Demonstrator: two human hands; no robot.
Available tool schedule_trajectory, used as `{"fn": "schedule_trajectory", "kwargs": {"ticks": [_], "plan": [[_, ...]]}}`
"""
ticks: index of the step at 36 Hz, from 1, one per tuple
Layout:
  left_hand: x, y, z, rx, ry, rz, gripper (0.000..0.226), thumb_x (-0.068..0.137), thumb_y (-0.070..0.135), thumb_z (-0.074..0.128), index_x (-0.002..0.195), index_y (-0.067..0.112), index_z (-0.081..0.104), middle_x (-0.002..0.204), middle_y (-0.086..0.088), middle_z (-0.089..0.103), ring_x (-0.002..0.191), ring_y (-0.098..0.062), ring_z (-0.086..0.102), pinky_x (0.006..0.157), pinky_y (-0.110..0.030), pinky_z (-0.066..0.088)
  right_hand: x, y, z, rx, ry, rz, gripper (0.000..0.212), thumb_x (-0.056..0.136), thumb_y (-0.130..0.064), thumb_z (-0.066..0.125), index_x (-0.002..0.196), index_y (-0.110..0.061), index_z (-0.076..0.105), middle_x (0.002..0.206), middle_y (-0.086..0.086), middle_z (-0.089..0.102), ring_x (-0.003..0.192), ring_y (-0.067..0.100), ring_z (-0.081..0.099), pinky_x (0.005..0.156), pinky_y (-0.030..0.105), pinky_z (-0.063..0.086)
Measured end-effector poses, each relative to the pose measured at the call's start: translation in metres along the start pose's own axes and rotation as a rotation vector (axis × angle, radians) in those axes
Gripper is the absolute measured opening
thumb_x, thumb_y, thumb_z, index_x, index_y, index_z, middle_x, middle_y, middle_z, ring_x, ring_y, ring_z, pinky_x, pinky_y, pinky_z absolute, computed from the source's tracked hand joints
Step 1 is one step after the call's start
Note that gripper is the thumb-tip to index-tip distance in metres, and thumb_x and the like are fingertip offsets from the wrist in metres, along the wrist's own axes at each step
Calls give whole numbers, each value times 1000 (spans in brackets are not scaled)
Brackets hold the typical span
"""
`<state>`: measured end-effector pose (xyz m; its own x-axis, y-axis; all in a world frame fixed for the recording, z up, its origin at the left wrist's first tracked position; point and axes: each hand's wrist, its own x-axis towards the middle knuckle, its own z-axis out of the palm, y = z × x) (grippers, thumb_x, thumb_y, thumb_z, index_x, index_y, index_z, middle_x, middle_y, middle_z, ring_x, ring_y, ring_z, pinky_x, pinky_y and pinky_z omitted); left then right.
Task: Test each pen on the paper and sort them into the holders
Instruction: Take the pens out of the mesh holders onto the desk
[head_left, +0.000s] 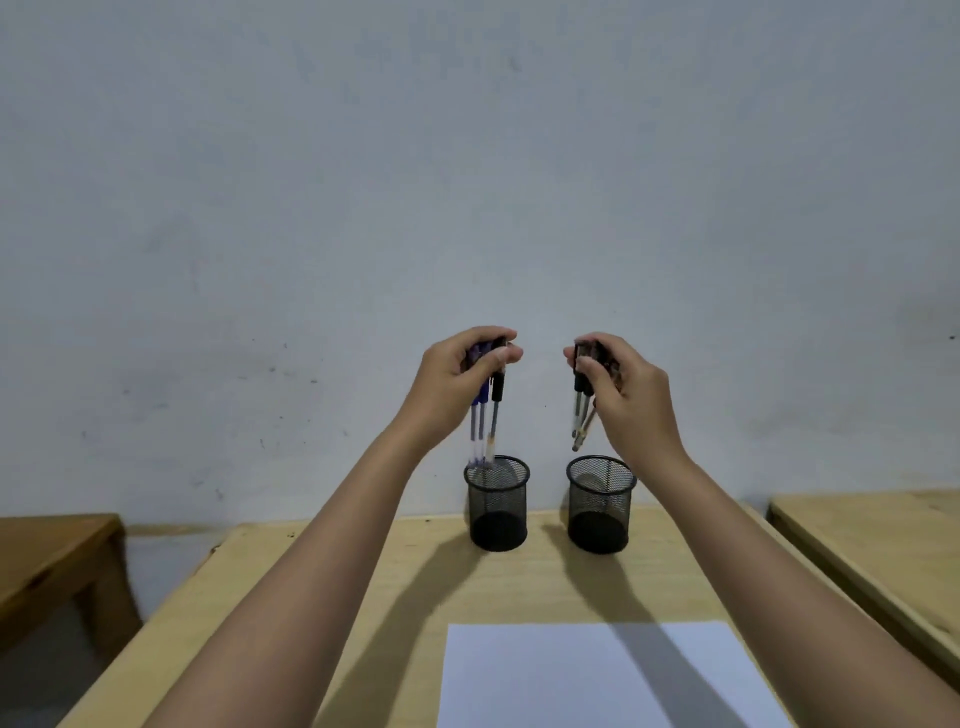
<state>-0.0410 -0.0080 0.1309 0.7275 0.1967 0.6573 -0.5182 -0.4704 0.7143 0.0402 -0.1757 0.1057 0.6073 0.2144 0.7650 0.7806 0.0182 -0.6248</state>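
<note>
Against a bare wall, above the worktop (415, 597), each hand's grip was closed on pens: left hand (462, 371) over the left holder (497, 506), right hand (623, 384) over the right holder (600, 504), with testing on paper (545, 675) seemingly next.

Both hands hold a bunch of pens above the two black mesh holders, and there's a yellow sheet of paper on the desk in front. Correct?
Wrong on one point: the sheet of paper is white, not yellow, as the head view shows. The rest holds: the left hand grips a bunch of blue and black capped pens over the left black mesh holder, the right hand grips dark capped pens over the right black mesh holder.
</note>
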Motion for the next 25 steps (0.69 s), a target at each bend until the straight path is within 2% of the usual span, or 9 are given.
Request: {"fn": "schedule_trajectory", "kwargs": {"ticks": [2,5,6,9,11,16,19,23,25], "plan": [[-14,-1,-6,81,-57,-9,16,89,15,59,99,26,65,98,-1,71,101,-14,66,95,-31,49,-16,-1,1,-22,-77,-31,15,91,-11,53,102,-15,62,95,0,71,89,16,66,81,36,54],[-39,-18,-12,261,-170,-62,18,91,18,58,107,18,65,102,-2,70,101,-13,64,93,-27,49,-42,10,4,-140,-223,-52,16,92,-13,53,105,-14,62,92,-7,68,84,-1,62,74,23,50],[-47,-28,-13,327,-213,-81,20,91,19,57,109,16,65,102,-1,70,99,-13,64,89,-25,49,-50,17,5,-196,-279,-59,16,92,-13,53,106,-14,61,92,-9,68,84,-3,61,74,23,48],[-70,-61,-14,488,-324,-134,21,94,18,53,111,16,64,100,3,68,91,-9,61,78,-20,44,-74,43,7,-437,-441,-77,17,94,-20,49,109,-20,58,95,-6,68,85,15,62,73,36,49],[-83,-84,-11,540,-373,-173,22,94,16,52,112,15,64,102,2,67,90,-10,59,76,-20,42,-89,60,7,-579,-528,-82,18,96,-24,43,109,-23,56,97,-3,67,87,23,62,69,36,47],[-96,-121,6,516,-415,-222,23,94,13,52,114,11,63,99,3,64,81,1,55,70,-5,37,-109,99,11,-817,-679,-41,21,97,-28,37,111,-26,53,111,-8,64,97,22,61,68,33,42],[-96,-139,17,479,-432,-267,25,93,13,53,116,10,62,104,0,66,88,-4,56,73,-2,37,-113,113,11,-758,-736,0,23,96,-26,39,114,-26,53,114,-9,63,100,19,59,74,34,47],[-97,-163,27,466,-439,-328,24,93,19,53,115,17,62,103,7,63,94,-6,56,75,-8,38,-114,134,15,-543,-779,86,23,92,-26,51,112,-15,58,109,2,65,102,22,59,83,35,46],[-99,-175,30,473,-460,-343,23,92,20,54,114,17,62,106,4,65,96,-7,57,77,-12,40,-117,147,17,-523,-801,96,22,93,-26,50,109,-14,59,105,3,65,99,22,58,83,36,46]]}}
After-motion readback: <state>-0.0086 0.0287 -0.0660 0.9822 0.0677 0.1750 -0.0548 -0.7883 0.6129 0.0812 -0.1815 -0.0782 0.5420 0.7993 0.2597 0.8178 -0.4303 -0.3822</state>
